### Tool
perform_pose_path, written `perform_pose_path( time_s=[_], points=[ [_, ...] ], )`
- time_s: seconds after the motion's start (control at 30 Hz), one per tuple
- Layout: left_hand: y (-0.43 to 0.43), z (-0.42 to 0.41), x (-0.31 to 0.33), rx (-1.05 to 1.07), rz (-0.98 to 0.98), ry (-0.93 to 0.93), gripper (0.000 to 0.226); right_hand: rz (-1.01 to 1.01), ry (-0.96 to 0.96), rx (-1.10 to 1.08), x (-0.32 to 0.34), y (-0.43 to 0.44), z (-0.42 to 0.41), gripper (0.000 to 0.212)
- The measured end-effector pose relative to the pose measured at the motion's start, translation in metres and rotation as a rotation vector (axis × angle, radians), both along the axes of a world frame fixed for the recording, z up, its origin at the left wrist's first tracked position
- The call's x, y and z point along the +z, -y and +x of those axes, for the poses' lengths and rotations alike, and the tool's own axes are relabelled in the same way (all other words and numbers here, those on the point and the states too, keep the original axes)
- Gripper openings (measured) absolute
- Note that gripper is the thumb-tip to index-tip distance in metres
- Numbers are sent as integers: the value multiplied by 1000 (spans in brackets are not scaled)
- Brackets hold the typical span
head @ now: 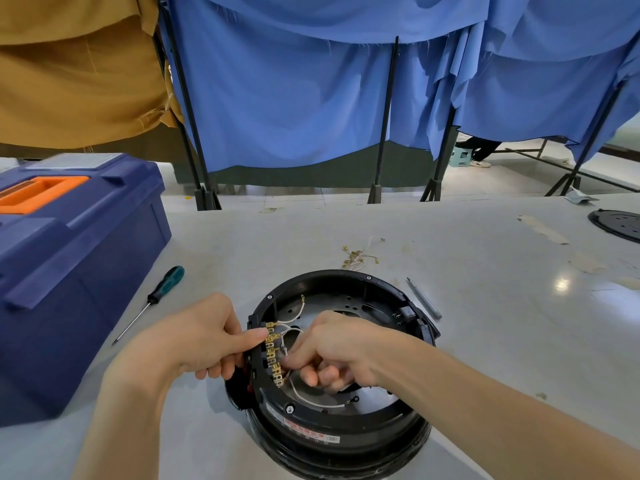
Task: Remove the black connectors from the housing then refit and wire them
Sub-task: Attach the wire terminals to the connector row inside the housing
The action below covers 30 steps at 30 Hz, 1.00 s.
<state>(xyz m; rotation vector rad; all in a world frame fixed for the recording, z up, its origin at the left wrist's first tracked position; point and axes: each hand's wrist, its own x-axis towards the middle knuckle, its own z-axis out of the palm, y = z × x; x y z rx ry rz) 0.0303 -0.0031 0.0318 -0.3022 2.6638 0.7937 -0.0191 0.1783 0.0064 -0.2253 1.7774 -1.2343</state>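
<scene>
A round black housing (346,434) lies open side up on the grey table. Along its left inner wall runs a row of black connectors with brass terminals (273,358). My left hand (204,337) grips the housing's left rim, thumb pressed against the top terminals. My right hand (332,348) reaches inside, its fingers curled and pinching a white wire at the lower terminals. White wires (311,396) loop across the housing's metal floor, one ending in a ring lug.
A blue toolbox (69,271) with an orange handle stands at the left. A green-handled screwdriver (152,299) lies beside it. A grey pen-like tool (424,298) and a bundle of loose wires (358,254) lie behind the housing. A black round lid (620,225) sits far right.
</scene>
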Motion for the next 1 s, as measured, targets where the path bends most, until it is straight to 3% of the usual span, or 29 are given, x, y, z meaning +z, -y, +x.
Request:
perform_pose_path(
  time_s=[0.1,0.3,0.57,0.87,1.0],
  points=[
    [-3,1,2,6,-66,24,58,2,0,-14,1,0,1,1],
    [-1,5,3,-73,80,131,60,-9,-23,-76,2,-2,5,5],
    [-5,6,5,-107,56,120,56,31,-37,-128,2,4,6,7],
    [-7,5,5,-83,84,129,58,101,-22,-242,-4,16,9,30],
    [-8,6,5,-64,123,134,58,125,-38,-276,-1,19,10,19]
  ],
)
